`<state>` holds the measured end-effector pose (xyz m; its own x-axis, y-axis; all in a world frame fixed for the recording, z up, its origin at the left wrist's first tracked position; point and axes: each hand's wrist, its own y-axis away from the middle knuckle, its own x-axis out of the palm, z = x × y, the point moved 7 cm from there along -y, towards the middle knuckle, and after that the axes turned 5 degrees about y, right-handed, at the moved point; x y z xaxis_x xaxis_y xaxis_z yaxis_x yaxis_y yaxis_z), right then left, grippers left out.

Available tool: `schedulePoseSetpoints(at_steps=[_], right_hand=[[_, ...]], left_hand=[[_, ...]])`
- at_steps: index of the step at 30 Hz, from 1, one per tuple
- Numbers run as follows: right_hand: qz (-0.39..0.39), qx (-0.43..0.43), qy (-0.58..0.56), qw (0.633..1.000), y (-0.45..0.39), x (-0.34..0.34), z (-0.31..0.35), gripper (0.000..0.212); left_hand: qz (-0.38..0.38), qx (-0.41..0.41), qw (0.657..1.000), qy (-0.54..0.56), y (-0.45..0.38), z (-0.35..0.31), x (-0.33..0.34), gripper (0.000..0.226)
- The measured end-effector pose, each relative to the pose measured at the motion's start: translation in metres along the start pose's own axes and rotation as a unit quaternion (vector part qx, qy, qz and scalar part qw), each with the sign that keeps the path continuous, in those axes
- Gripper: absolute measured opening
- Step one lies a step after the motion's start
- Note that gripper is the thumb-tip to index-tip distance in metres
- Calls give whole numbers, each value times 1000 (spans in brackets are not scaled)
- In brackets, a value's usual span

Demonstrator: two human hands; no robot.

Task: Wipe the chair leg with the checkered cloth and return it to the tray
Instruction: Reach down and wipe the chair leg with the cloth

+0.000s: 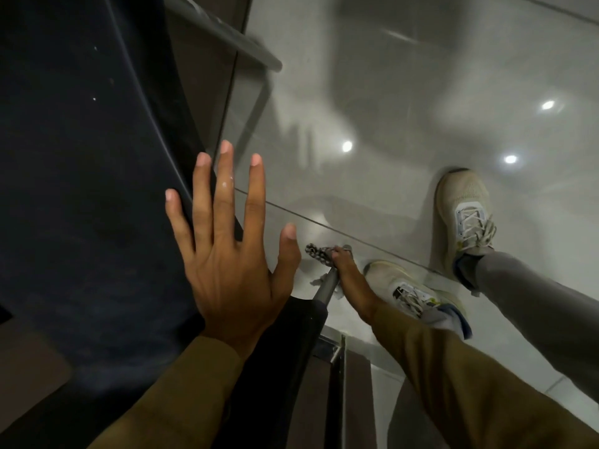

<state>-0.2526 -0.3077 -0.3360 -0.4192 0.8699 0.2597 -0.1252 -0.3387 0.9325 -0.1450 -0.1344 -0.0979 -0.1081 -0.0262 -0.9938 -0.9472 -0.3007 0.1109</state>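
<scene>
I look straight down past a dark chair seat. My left hand lies flat on the seat's edge, fingers spread, holding nothing. Far below, my right hand grips the checkered cloth against the bottom of a grey metal chair leg, close to the floor. Only a small bunch of the black-and-white cloth shows past my fingers. No tray is in view.
My two pale sneakers stand on the glossy grey tiled floor to the right of the leg. Another grey chair bar runs across the top. A dark brown panel rises below the seat.
</scene>
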Motion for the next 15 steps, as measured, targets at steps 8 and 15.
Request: schedulePoseSetpoints(at_steps=[8, 15], right_hand=[[68, -66, -2, 995, 126, 27, 2, 47], [-10, -43, 53, 998, 11, 1, -12, 56]], left_hand=[[1, -6, 1000, -5, 0, 0, -1, 71], [-16, 5, 1000, 1, 2, 3, 6, 72]])
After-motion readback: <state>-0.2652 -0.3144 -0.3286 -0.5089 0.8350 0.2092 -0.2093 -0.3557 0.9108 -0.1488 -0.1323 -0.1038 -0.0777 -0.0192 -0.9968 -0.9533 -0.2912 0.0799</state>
